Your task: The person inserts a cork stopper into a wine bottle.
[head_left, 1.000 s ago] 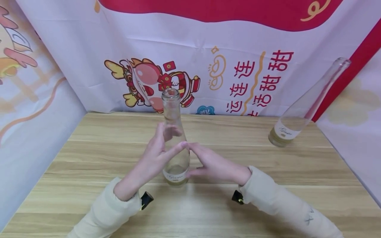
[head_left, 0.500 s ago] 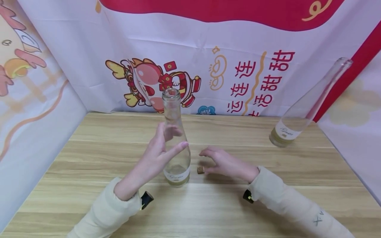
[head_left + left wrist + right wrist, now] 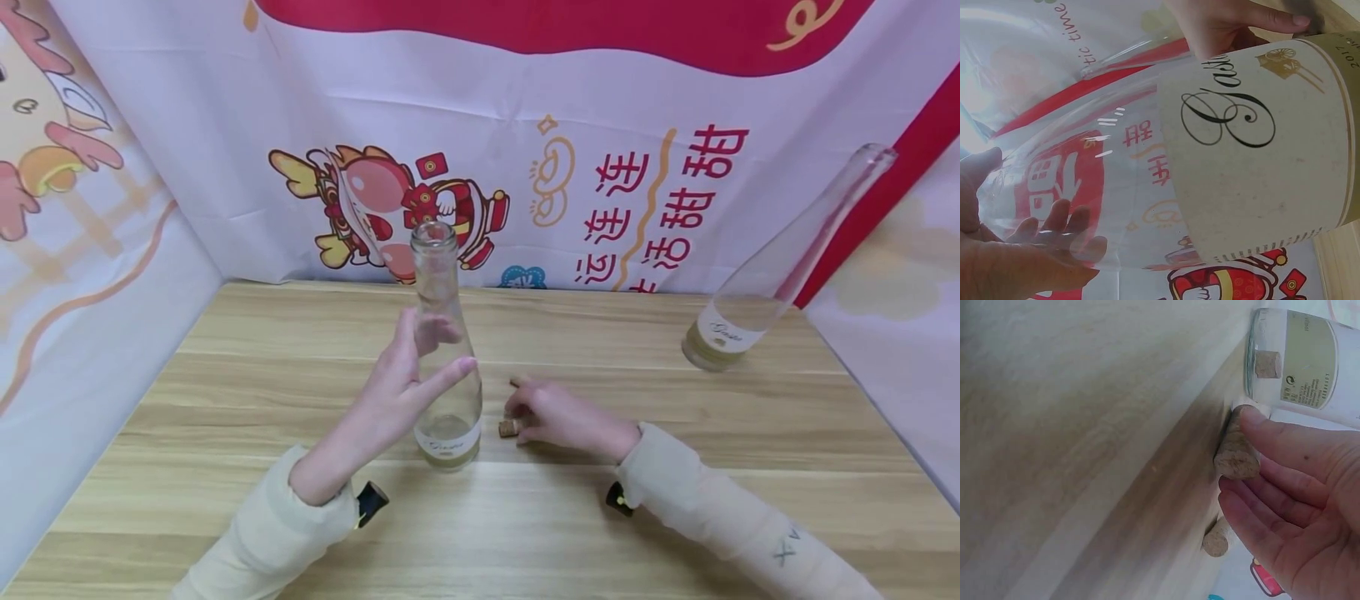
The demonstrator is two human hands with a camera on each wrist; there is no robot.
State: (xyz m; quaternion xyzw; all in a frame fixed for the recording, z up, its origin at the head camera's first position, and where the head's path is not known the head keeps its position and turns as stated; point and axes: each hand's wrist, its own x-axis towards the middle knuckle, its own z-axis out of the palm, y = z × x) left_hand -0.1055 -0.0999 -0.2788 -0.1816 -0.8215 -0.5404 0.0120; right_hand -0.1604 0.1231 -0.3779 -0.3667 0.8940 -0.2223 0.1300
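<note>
A clear glass bottle (image 3: 448,400) with a pale label stands upright left of the table's middle. My left hand (image 3: 405,383) curves round its upper body, fingers behind the glass and thumb in front. To the right of the bottle, my right hand (image 3: 558,417) reaches down to the tabletop. Its thumb lies on a short cork (image 3: 1238,456) and its fingers curl in at the cork's other side. A second cork (image 3: 1216,542) lies just past those fingers, mostly covered in the head view. In the right wrist view, another cork (image 3: 1267,364) shows through the bottle's glass near its base.
Another clear labelled bottle (image 3: 723,333) stands at the back right of the wooden table (image 3: 300,533). Printed white and red cloth (image 3: 480,108) hangs behind the table and along both sides.
My right hand first moved right, away from the bottle and my left thumb, uncovering the cork. Its fingers have since curled in round that cork. My left hand stays on the bottle.
</note>
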